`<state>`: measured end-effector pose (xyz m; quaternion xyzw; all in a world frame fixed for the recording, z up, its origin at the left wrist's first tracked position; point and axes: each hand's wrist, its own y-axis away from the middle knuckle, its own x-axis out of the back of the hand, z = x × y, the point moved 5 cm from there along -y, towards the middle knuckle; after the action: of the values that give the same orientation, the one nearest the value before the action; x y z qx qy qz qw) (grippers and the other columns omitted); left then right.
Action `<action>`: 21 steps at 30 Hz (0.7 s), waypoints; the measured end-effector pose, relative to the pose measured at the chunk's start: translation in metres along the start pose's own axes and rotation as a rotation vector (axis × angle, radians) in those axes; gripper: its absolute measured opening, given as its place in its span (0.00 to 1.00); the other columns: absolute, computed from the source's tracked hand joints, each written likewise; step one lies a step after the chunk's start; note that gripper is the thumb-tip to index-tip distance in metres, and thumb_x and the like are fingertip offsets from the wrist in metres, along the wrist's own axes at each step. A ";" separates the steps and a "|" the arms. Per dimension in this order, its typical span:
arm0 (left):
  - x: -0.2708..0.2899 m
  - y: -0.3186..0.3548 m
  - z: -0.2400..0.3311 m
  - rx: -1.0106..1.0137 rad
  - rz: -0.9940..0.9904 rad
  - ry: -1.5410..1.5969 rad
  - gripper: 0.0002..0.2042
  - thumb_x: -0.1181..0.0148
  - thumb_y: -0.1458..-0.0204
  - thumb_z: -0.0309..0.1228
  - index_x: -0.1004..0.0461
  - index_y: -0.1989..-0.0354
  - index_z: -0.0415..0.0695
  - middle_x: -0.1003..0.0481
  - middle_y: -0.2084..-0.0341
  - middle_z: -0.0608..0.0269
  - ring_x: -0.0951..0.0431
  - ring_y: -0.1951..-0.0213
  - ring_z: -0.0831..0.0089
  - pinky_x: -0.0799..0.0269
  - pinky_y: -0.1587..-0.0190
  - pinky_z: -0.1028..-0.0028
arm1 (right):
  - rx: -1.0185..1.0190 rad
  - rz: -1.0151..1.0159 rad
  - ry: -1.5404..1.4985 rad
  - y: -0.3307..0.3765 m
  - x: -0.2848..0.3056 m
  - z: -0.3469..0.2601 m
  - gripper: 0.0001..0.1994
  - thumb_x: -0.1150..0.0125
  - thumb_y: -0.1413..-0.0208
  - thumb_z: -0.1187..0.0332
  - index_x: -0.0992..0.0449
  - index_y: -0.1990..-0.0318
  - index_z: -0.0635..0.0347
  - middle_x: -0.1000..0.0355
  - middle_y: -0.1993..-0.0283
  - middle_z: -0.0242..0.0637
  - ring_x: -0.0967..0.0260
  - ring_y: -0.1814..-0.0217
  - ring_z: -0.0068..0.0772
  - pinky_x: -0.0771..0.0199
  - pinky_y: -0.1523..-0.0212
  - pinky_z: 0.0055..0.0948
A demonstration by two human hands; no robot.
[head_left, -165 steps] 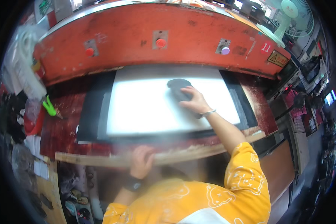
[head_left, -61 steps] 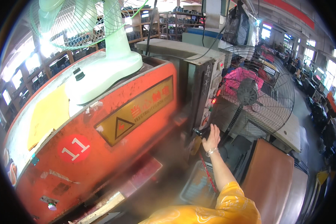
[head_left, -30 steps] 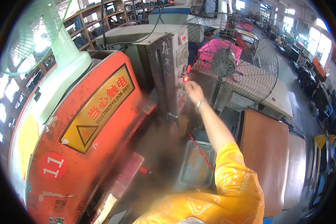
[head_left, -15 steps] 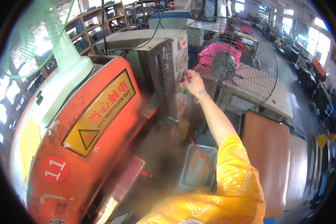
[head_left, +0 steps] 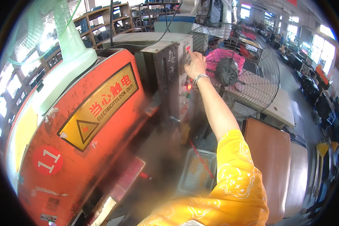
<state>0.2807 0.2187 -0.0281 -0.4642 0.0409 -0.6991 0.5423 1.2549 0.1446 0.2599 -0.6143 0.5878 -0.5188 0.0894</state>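
Head view: the right hand (head_left: 196, 66) was at the upper part of a control panel (head_left: 182, 77) on a grey metal cabinet (head_left: 139, 67). The hand was partly curled, back toward the camera, index finger reaching toward the panel just below a lit red display (head_left: 188, 49). The fingertips were partly hidden; whether they pressed or gripped a control, and how far they stood from the thumb, could not be told. The left hand was out of view; its state could not be told.

The panel's long axis ran upright, and its face pointed rightward, toward the hand. It stood beyond the far end of an orange-red machine housing (head_left: 75, 158) and just left of a black cage fan (head_left: 226, 71). The housing's long axis ran from lower left to upper right.

Count: one display; one glowing red lamp (head_left: 188, 86), below the hand; one cage fan; one pale green fan (head_left: 69, 43) on the housing; one yellow warning plate (head_left: 101, 100); one round red label (head_left: 39, 161); one grey basket (head_left: 205, 152), low and near the cabinet; one pink perforated container (head_left: 233, 54), seen through the cage fan; one brown sheet (head_left: 267, 162), right of the yellow sleeve (head_left: 233, 162).
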 end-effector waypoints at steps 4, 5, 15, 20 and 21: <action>-0.013 0.004 -0.006 -0.081 -0.091 -0.149 0.18 0.55 0.48 0.47 0.21 0.68 0.51 0.24 0.65 0.59 0.27 0.61 0.59 0.34 0.59 0.58 | 0.089 -0.038 0.206 0.006 -0.006 -0.002 0.31 0.43 0.63 0.72 0.35 0.44 0.58 0.41 0.43 0.40 0.47 0.40 0.44 0.43 0.43 0.40; -0.016 0.004 -0.003 -0.138 -0.109 -0.207 0.17 0.55 0.48 0.46 0.21 0.70 0.51 0.24 0.65 0.59 0.27 0.61 0.58 0.35 0.59 0.57 | 0.113 -0.059 0.273 0.005 -0.006 0.000 0.30 0.43 0.63 0.72 0.34 0.45 0.59 0.41 0.43 0.40 0.47 0.40 0.43 0.43 0.43 0.40; 0.009 0.030 0.027 -0.507 -0.635 -0.529 0.21 0.64 0.40 0.43 0.36 0.48 0.39 0.31 0.49 0.54 0.34 0.48 0.63 0.42 0.42 0.63 | -0.005 0.062 -0.599 0.075 -0.008 -0.027 0.24 0.41 0.60 0.75 0.31 0.50 0.59 0.33 0.50 0.41 0.35 0.47 0.36 0.36 0.46 0.35; 0.050 0.057 0.025 -0.342 -0.328 -0.281 0.18 0.54 0.49 0.52 0.23 0.67 0.54 0.25 0.61 0.64 0.31 0.51 0.61 0.42 0.46 0.53 | 0.302 -0.305 -0.955 0.183 0.035 -0.159 0.15 0.44 0.52 0.75 0.27 0.54 0.61 0.31 0.53 0.35 0.36 0.50 0.29 0.38 0.50 0.26; 0.053 0.062 0.024 -0.283 -0.378 -0.272 0.16 0.54 0.48 0.50 0.24 0.65 0.56 0.27 0.58 0.64 0.33 0.48 0.63 0.47 0.46 0.45 | 0.387 -0.335 -0.951 0.207 0.050 -0.188 0.14 0.44 0.51 0.75 0.27 0.55 0.62 0.31 0.54 0.36 0.36 0.51 0.29 0.38 0.49 0.26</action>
<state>0.3433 0.1617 -0.0168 -0.6246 -0.0225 -0.7064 0.3324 0.9739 0.1372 0.2212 -0.8390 0.2702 -0.2894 0.3734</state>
